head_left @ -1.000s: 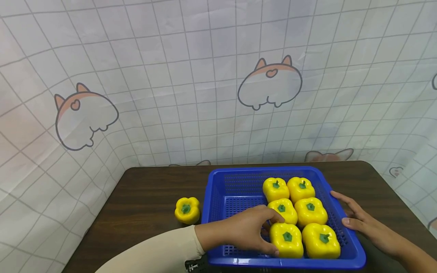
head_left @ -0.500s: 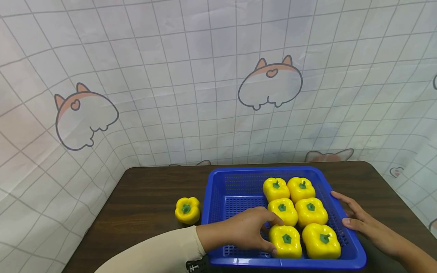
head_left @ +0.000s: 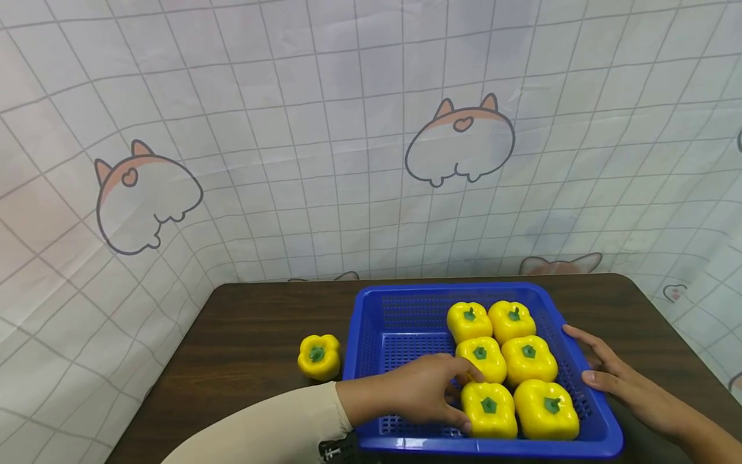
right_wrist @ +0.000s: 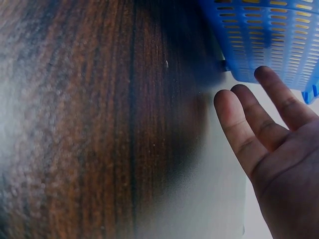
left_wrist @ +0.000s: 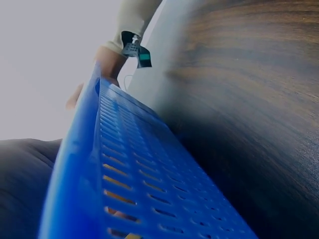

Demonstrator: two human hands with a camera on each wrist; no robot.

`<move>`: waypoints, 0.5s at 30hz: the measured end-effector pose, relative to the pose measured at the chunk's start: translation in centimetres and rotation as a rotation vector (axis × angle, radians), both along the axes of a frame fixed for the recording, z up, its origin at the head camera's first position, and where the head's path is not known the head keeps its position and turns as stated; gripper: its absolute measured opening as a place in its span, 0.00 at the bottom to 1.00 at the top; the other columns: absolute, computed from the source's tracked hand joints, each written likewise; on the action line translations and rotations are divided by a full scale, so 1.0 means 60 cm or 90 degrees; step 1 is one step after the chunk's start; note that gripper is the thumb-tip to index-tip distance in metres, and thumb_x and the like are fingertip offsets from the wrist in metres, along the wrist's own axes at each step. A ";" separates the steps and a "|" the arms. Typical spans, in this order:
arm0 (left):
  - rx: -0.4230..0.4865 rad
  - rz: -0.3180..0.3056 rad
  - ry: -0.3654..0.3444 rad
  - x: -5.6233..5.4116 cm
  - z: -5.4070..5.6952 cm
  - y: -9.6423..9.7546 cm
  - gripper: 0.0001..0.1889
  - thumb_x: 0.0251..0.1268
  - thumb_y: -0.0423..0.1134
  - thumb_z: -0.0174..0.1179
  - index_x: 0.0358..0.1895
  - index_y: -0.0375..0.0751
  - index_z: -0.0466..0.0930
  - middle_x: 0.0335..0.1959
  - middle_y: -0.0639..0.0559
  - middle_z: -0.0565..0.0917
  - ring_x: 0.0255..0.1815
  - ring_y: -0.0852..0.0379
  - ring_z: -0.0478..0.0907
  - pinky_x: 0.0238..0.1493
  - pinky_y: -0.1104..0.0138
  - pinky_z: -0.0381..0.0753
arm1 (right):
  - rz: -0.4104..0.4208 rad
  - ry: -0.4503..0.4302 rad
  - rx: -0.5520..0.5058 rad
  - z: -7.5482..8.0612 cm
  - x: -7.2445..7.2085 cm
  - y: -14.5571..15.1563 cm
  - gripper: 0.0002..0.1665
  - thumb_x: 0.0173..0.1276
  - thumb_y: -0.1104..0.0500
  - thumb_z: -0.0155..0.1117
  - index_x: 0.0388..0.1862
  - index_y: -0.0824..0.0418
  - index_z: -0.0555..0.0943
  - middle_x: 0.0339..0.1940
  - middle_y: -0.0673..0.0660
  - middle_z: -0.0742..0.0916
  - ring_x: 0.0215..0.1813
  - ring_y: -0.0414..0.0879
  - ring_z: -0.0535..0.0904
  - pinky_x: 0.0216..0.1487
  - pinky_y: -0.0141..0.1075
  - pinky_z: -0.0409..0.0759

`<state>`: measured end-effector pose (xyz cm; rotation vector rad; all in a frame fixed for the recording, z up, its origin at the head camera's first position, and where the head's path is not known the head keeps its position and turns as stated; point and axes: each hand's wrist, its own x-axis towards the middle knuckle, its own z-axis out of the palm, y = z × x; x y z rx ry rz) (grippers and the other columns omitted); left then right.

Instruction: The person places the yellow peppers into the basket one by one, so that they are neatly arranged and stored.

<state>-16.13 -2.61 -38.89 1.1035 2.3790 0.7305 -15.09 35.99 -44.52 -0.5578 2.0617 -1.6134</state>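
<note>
A blue plastic basket (head_left: 394, 448) holds several yellow bell peppers in two columns on its right side. My left hand (head_left: 426, 390) reaches in over the left rim and holds the front-left bell pepper (head_left: 489, 412) from its left side, thumb at the front and fingers behind. That pepper stands upright, beside the front-right pepper (head_left: 547, 409). My right hand (head_left: 628, 386) lies at the basket's right side, thumb and forefinger touching the rim. Its other fingers stretch out straight near the perforated outer wall in the right wrist view. In the left wrist view, the basket wall hides most of the left hand.
Another yellow bell pepper (head_left: 319, 356) stands on the dark wooden table (head_left: 255, 322), left of the basket. A white grid-patterned cloth (head_left: 324, 161) with cartoon corgis hangs behind the table. The left wrist wears a black strap (head_left: 339, 450).
The front-left pepper has shifted slightly left, then back right towards its neighbour, with my left hand on it. The right hand stays at the rim.
</note>
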 end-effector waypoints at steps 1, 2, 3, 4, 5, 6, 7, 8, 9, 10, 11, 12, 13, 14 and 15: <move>-0.002 -0.004 -0.002 -0.001 -0.001 -0.001 0.34 0.58 0.46 0.78 0.68 0.52 0.75 0.55 0.61 0.80 0.43 0.73 0.79 0.42 0.80 0.78 | -0.001 -0.004 0.000 0.000 0.000 0.000 0.38 0.84 0.60 0.32 0.85 0.39 0.36 0.70 0.85 0.56 0.62 0.47 0.79 0.52 0.49 0.86; -0.003 -0.009 -0.004 -0.001 -0.002 -0.003 0.35 0.58 0.46 0.78 0.69 0.53 0.75 0.56 0.62 0.80 0.44 0.73 0.79 0.42 0.79 0.78 | -0.002 -0.006 0.001 0.000 0.000 0.000 0.38 0.84 0.60 0.32 0.85 0.39 0.36 0.70 0.85 0.56 0.62 0.46 0.79 0.52 0.49 0.86; -0.001 -0.014 -0.010 -0.001 -0.002 -0.005 0.35 0.59 0.46 0.77 0.70 0.53 0.74 0.58 0.62 0.79 0.45 0.73 0.80 0.43 0.79 0.78 | -0.002 -0.008 0.001 0.000 -0.001 -0.001 0.38 0.84 0.60 0.32 0.85 0.39 0.36 0.70 0.85 0.56 0.62 0.46 0.79 0.52 0.49 0.86; 0.001 -0.019 -0.016 -0.002 -0.003 -0.007 0.36 0.59 0.45 0.77 0.71 0.53 0.73 0.59 0.62 0.79 0.45 0.72 0.80 0.43 0.79 0.79 | -0.002 -0.009 0.000 0.000 -0.001 -0.001 0.38 0.84 0.60 0.32 0.84 0.38 0.36 0.70 0.86 0.55 0.62 0.46 0.79 0.52 0.49 0.86; 0.006 -0.024 -0.026 -0.002 -0.003 -0.009 0.36 0.59 0.44 0.77 0.72 0.53 0.72 0.60 0.62 0.79 0.46 0.72 0.81 0.43 0.79 0.79 | -0.002 -0.006 0.001 -0.001 -0.001 -0.001 0.38 0.84 0.60 0.32 0.85 0.39 0.36 0.71 0.86 0.55 0.62 0.45 0.78 0.51 0.49 0.86; 0.011 -0.028 -0.035 -0.002 -0.003 -0.011 0.37 0.60 0.43 0.77 0.73 0.54 0.72 0.61 0.61 0.78 0.46 0.71 0.81 0.43 0.78 0.79 | -0.007 -0.006 0.004 -0.001 -0.001 -0.001 0.38 0.84 0.60 0.33 0.84 0.38 0.37 0.71 0.86 0.54 0.62 0.44 0.78 0.52 0.49 0.86; 0.016 -0.032 -0.043 -0.002 -0.002 -0.013 0.37 0.60 0.43 0.76 0.73 0.55 0.71 0.61 0.61 0.78 0.46 0.70 0.81 0.43 0.78 0.80 | -0.010 -0.003 0.005 -0.001 -0.001 -0.001 0.38 0.84 0.60 0.33 0.84 0.38 0.37 0.71 0.86 0.54 0.62 0.43 0.78 0.51 0.49 0.86; 0.021 -0.039 -0.050 -0.002 -0.001 -0.015 0.37 0.61 0.42 0.76 0.73 0.56 0.71 0.62 0.61 0.77 0.47 0.70 0.82 0.43 0.78 0.80 | -0.012 0.001 0.007 -0.001 -0.001 -0.001 0.38 0.83 0.60 0.33 0.84 0.38 0.37 0.71 0.87 0.54 0.62 0.42 0.78 0.51 0.49 0.86; 0.021 -0.046 -0.051 -0.001 0.000 -0.017 0.36 0.62 0.42 0.75 0.73 0.56 0.71 0.63 0.60 0.77 0.47 0.70 0.82 0.43 0.78 0.80 | -0.014 0.005 0.008 -0.001 -0.001 -0.001 0.38 0.83 0.60 0.32 0.84 0.38 0.37 0.71 0.87 0.54 0.62 0.41 0.78 0.51 0.49 0.86; 0.020 -0.055 -0.046 -0.001 0.001 -0.018 0.35 0.62 0.42 0.75 0.73 0.57 0.71 0.62 0.60 0.76 0.47 0.70 0.82 0.43 0.79 0.79 | -0.016 0.009 0.010 -0.002 -0.001 -0.001 0.38 0.83 0.60 0.32 0.84 0.38 0.38 0.71 0.87 0.54 0.61 0.41 0.78 0.51 0.48 0.86; 0.018 -0.063 -0.042 0.000 0.001 -0.019 0.34 0.63 0.42 0.74 0.72 0.57 0.72 0.62 0.59 0.76 0.47 0.70 0.81 0.43 0.79 0.79 | -0.019 0.012 0.013 -0.002 -0.001 -0.001 0.38 0.83 0.60 0.32 0.84 0.38 0.38 0.71 0.87 0.54 0.61 0.40 0.78 0.51 0.48 0.86; 0.014 -0.070 -0.034 0.000 0.002 -0.019 0.33 0.64 0.42 0.74 0.72 0.57 0.72 0.62 0.58 0.75 0.47 0.70 0.81 0.44 0.79 0.79 | -0.021 0.008 0.012 -0.002 -0.001 0.000 0.37 0.83 0.59 0.33 0.84 0.37 0.39 0.71 0.87 0.54 0.61 0.41 0.78 0.51 0.48 0.86; 0.007 -0.078 -0.025 0.001 0.003 -0.020 0.33 0.65 0.43 0.73 0.72 0.58 0.73 0.63 0.58 0.75 0.47 0.70 0.81 0.44 0.80 0.78 | -0.017 0.011 0.010 -0.002 -0.001 0.000 0.38 0.83 0.60 0.32 0.84 0.38 0.38 0.70 0.87 0.54 0.62 0.41 0.78 0.51 0.48 0.86; 0.001 -0.087 -0.015 0.001 0.004 -0.020 0.32 0.65 0.43 0.72 0.72 0.57 0.73 0.63 0.57 0.74 0.48 0.70 0.80 0.45 0.80 0.77 | -0.014 0.013 0.009 -0.003 -0.001 0.000 0.38 0.83 0.60 0.32 0.84 0.38 0.38 0.70 0.87 0.54 0.62 0.41 0.78 0.51 0.48 0.86; -0.005 -0.092 -0.005 0.002 0.004 -0.020 0.33 0.66 0.44 0.72 0.73 0.57 0.72 0.62 0.56 0.74 0.48 0.71 0.80 0.45 0.80 0.77 | -0.014 0.010 0.008 -0.003 -0.001 0.001 0.38 0.83 0.60 0.32 0.84 0.38 0.38 0.71 0.86 0.54 0.62 0.42 0.78 0.52 0.48 0.86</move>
